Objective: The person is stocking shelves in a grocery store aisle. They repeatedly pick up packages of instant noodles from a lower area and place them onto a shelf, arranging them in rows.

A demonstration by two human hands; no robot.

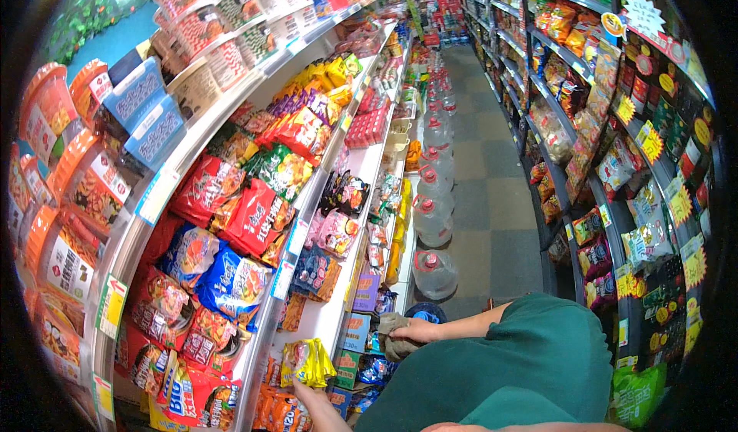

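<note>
My right hand (pixel 416 332) grips a crumpled grey-brown cloth (pixel 398 340) beside the front of the lower shelves on the left. Its arm reaches out of a dark green sleeve. At the bottom, my left hand (pixel 320 410) touches the lower edge of some yellow snack packets (pixel 305 364) with a fingertip; its other fingers are hidden. These packets are at a white shelf (pixel 331 316) whose surface shows bare behind them. Orange packets (pixel 282 409) lie close by my left hand. Blue packets (pixel 375 368) are below the cloth, next to printed cartons (pixel 353 331).
Bagged instant noodles (pixel 233 285) fill the shelf at left, with noodle tubs (pixel 95 181) above. Large clear water bottles (pixel 433 273) line the floor along this shelving. A checkered aisle floor (pixel 510 201) runs away, with snack shelves (pixel 611 201) on the right.
</note>
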